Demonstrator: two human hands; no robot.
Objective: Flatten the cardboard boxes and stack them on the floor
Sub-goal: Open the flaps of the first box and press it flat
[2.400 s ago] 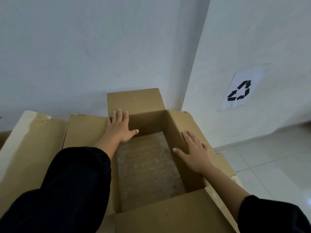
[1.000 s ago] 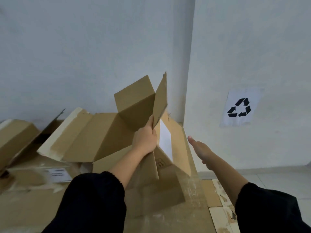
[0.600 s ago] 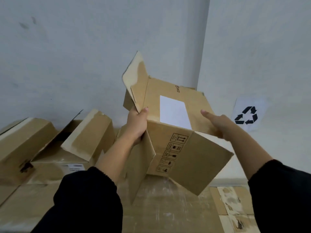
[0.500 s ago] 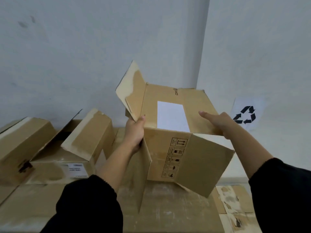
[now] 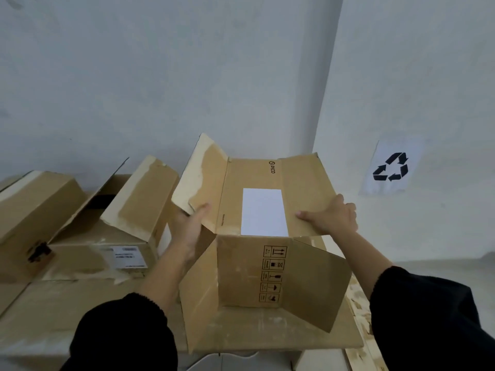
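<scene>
I hold a brown cardboard box [image 5: 249,274] in the air in front of me, tipped with its flaps splayed. A white label and handling symbols show on its sides. My left hand [image 5: 190,228] grips the box's left edge under a torn flap. My right hand [image 5: 332,218] grips the right flap, thumb on top. Below the box lies flattened cardboard [image 5: 88,311] as a wide sheet.
Two more boxes stand at the left: one with raised flaps and a label [image 5: 117,231], another at the far left [image 5: 32,210]. White walls meet in a corner behind. A recycling sign [image 5: 391,167] hangs on the right wall. Cardboard scraps lie at the lower right [image 5: 361,311].
The box was lifted off the pile and turned over. Within the last half second it came lower and its top side tilted flatter toward me; my right hand closed on the right flap.
</scene>
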